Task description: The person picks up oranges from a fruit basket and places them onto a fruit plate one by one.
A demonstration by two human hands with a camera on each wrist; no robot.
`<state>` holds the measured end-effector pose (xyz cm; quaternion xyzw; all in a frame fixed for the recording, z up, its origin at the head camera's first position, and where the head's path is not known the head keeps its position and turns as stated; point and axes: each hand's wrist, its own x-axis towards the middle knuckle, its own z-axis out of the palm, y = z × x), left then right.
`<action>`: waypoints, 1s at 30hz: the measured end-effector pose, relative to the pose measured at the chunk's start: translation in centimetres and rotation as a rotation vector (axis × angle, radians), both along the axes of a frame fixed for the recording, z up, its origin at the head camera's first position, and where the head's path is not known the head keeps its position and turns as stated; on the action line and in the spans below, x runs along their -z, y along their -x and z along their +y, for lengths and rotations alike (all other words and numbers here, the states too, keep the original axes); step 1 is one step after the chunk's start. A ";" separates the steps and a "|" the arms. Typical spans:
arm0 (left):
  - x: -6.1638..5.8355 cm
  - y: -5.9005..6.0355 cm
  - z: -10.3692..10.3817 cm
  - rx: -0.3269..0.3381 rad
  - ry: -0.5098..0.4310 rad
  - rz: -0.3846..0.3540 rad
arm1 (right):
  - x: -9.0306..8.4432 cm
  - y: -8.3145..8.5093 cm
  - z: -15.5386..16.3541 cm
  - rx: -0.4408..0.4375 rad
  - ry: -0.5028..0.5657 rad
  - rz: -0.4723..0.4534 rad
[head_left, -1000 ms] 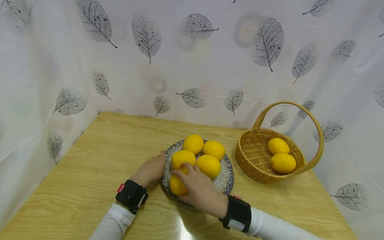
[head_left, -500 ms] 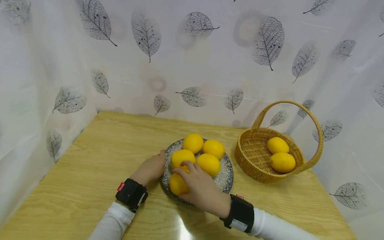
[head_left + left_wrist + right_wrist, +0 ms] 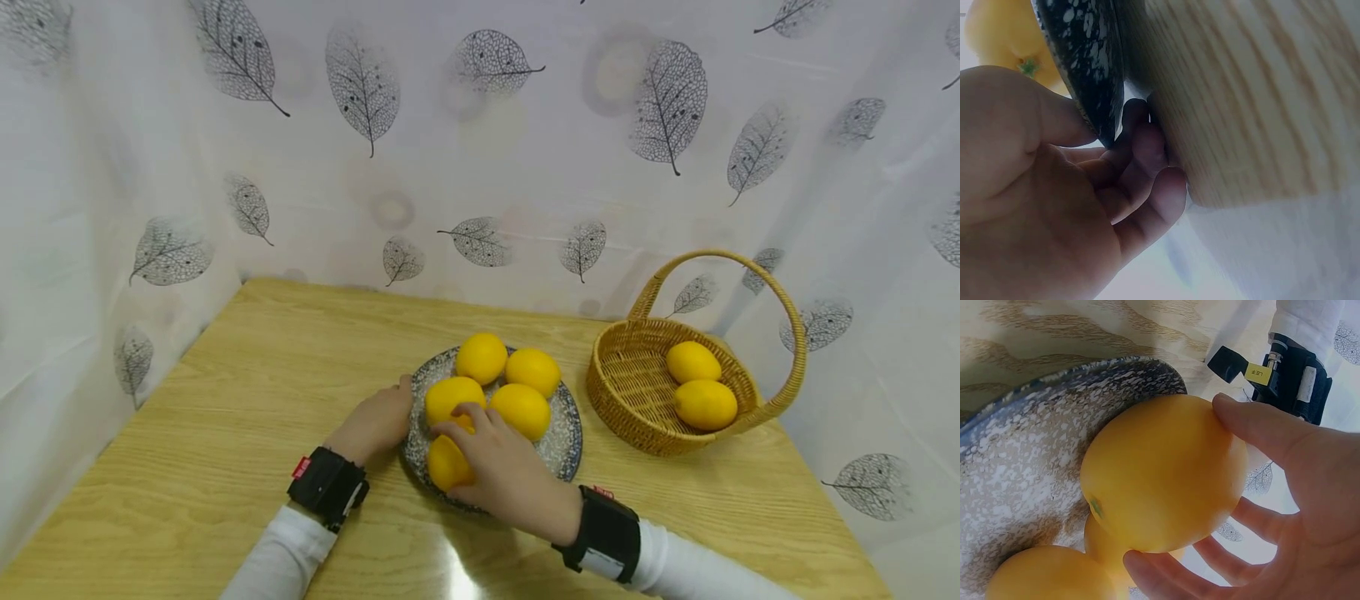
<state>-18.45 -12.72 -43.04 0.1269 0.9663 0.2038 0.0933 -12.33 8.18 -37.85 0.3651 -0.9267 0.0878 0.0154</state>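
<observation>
A speckled grey plate [image 3: 564, 437] with a dark rim stands on the wooden table, bearing several yellow lemons [image 3: 522, 412]. My left hand [image 3: 378, 421] grips the plate's left edge; in the left wrist view, the thumb lies over the rim [image 3: 1088, 69] and the fingers curl beneath it. At the plate's near side, my right hand [image 3: 513, 479] holds a lemon [image 3: 448, 465]. The right wrist view shows this lemon [image 3: 1160, 475] between thumb and fingertips, its small green end facing the plate. The other lemons sit close behind it.
A wicker basket [image 3: 622, 408] with a tall arched handle stands right of the plate, with two lemons [image 3: 705, 405] inside. A white curtain [image 3: 510, 175] with leaf prints hangs behind the table [image 3: 300, 350] and at both sides.
My right wrist has shifted slightly to the right, with the fingers still round the same lemon. The left hand stays on the plate's edge.
</observation>
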 end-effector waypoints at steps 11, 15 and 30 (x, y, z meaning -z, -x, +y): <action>-0.1 0.0 0.0 0.010 0.007 0.008 | -0.1 0.0 0.0 0.002 -0.006 -0.001; -0.2 -0.1 0.0 0.013 0.002 0.010 | -0.1 0.0 0.0 -0.002 -0.002 0.003; 0.2 -0.1 -0.1 0.028 -0.003 0.055 | -0.2 0.1 -0.2 0.007 -0.013 -0.017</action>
